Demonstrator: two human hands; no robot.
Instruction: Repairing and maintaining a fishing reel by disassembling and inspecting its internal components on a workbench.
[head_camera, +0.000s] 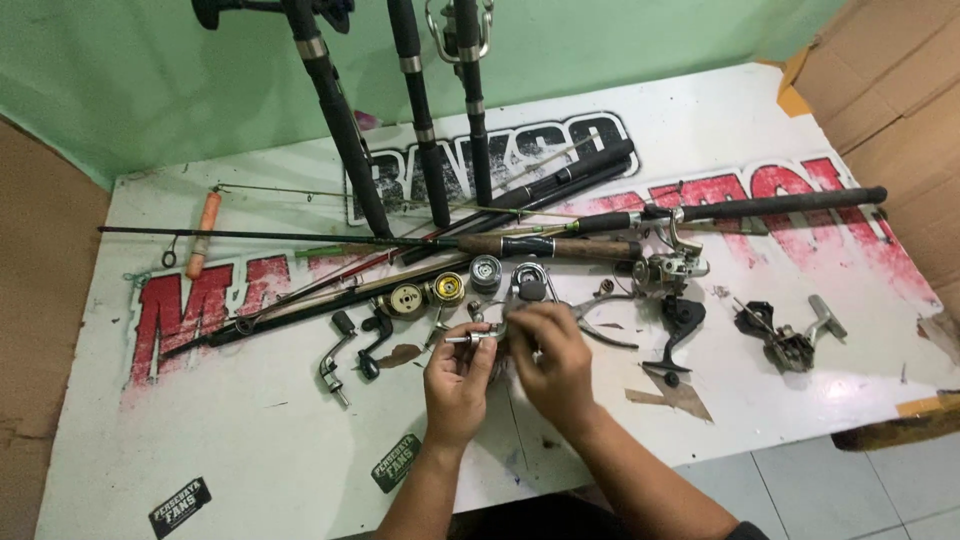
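Metal reel part (478, 338): pinched by fingers of left hand (457, 380) and right hand (552, 362) above white surface (250, 430). Spools (425, 296), handles (350, 352), rods (560, 246) laid beyond.

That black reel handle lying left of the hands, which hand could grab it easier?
Probably the left hand. The black reel handle lies on its side of the table, while the right hand sits farther off, pinching the small metal part.

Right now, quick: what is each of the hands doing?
Left hand: closed on a small metal reel part, fingers pinching it.
Right hand: fingers curled at the same part's end; whether it grips it cannot be told.
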